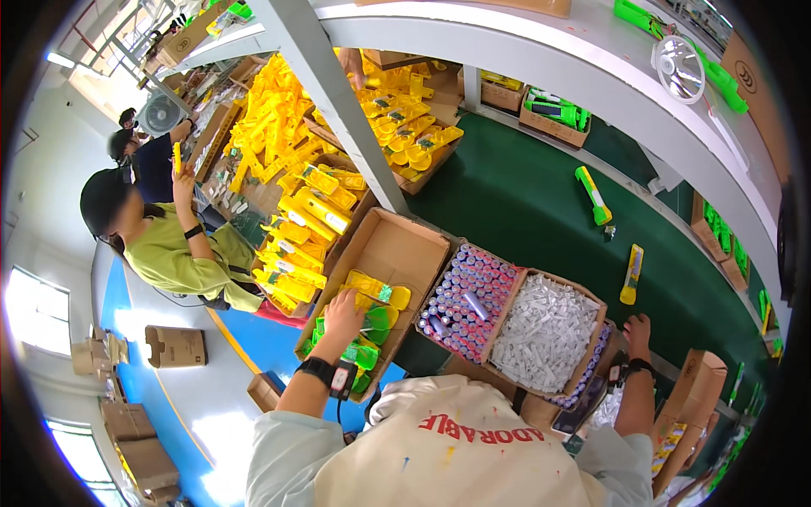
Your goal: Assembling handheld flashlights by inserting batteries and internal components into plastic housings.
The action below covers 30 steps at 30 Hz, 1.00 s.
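Left arm: forearm raised from the lower edge, left of the torso, slanting up and to the right; dark wrist strap with a small boxy device at the wrist. Left hand: palm down, inside the near part of an open carton, fingers bent over the yellow and green shells; whether they pinch one cannot be told.

Right arm: bent, forearm upright at the right of the torso, dark wristband. Right hand: at the near side of the green worktop, fingers loosely curled; contents, if any, cannot be told.

Yellow torch casing: lying on the worktop, just beyond the right hand, apart from it.

Yellow-and-green torch: farther back on the worktop, tilted across it.

Yellow shells and green shells: transparent-looking plastic, loose in the near part of the open carton, about and under the left hand.

Cylindrical cells: many, pink and violet, standing packed right of the open carton; a few lie across the top.

Small white parts: heaped in a shallow box, between the cells and the right hand.

Yellow casings: in cartons beyond the left hand.
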Available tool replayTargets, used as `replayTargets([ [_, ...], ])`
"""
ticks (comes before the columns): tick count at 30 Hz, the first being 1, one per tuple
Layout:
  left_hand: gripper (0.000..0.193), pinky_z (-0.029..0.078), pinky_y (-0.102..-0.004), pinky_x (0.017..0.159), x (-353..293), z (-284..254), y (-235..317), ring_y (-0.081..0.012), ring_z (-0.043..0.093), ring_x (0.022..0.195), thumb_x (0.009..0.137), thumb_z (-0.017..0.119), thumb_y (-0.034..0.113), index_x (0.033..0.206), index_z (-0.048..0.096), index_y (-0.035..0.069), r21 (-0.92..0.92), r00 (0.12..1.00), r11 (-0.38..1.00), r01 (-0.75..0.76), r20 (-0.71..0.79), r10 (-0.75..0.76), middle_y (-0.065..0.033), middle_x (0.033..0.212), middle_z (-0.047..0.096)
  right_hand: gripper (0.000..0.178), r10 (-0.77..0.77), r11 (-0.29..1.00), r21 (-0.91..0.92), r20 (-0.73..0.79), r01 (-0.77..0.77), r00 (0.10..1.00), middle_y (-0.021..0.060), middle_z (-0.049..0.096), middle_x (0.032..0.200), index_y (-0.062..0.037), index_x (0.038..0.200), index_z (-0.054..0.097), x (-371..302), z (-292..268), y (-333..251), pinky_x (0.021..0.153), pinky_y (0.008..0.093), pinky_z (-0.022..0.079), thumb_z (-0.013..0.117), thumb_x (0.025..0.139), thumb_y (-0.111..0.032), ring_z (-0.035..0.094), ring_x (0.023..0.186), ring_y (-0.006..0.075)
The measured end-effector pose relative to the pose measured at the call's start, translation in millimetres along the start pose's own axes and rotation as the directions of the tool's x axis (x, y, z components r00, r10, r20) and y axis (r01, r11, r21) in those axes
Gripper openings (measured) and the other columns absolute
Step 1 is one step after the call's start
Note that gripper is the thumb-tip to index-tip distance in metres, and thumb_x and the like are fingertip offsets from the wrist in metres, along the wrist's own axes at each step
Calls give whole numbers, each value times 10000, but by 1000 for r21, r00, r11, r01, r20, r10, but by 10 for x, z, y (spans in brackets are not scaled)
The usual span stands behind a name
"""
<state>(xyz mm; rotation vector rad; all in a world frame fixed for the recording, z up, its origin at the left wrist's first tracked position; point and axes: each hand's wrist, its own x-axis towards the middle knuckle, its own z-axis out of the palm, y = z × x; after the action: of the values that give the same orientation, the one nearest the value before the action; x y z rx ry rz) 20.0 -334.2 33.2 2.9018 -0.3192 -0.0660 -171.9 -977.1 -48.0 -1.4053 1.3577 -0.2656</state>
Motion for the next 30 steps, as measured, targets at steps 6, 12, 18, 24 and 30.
replayTargets([
  [6,507,363,-412,874,552,19,195,-279,504,1026,781,477,448,1107,513,60,137,851,939,315,397,-343,-136,1074,549,403,-287,937,-205,6,282,958,107,575,909,-13,1194,398,-473,-220,90,580,266,454,491,821,-132,562,757,153],
  [12,662,289,-428,926,766,228,468,-249,491,1067,746,448,592,1114,510,44,255,873,907,334,280,-400,-140,1110,533,248,-728,605,-374,96,703,679,120,589,895,-9,1063,501,-1750,488,-393,714,287,451,480,826,-75,573,812,205],
  [18,607,382,-412,849,953,799,387,-331,525,1001,678,626,368,1086,396,-17,-370,812,726,579,343,-473,-211,1037,548,180,-827,68,-165,543,984,148,95,568,818,-49,887,547,-2852,1869,-822,691,379,413,577,710,-69,539,763,260],
  [24,362,473,-319,696,791,350,511,-270,575,845,732,595,205,983,484,-31,-794,808,152,588,572,-141,-174,948,564,168,-690,-317,-547,693,775,207,63,563,787,-53,793,577,-2941,2703,-551,724,355,358,579,699,-192,530,776,217],
  [30,322,475,-332,642,141,-502,673,-186,546,727,849,460,213,1130,461,56,-740,842,-403,538,492,221,-91,927,572,159,-696,-137,-482,669,865,262,85,567,797,-70,835,579,-2956,2672,-603,761,371,354,565,735,-193,534,796,232],
])
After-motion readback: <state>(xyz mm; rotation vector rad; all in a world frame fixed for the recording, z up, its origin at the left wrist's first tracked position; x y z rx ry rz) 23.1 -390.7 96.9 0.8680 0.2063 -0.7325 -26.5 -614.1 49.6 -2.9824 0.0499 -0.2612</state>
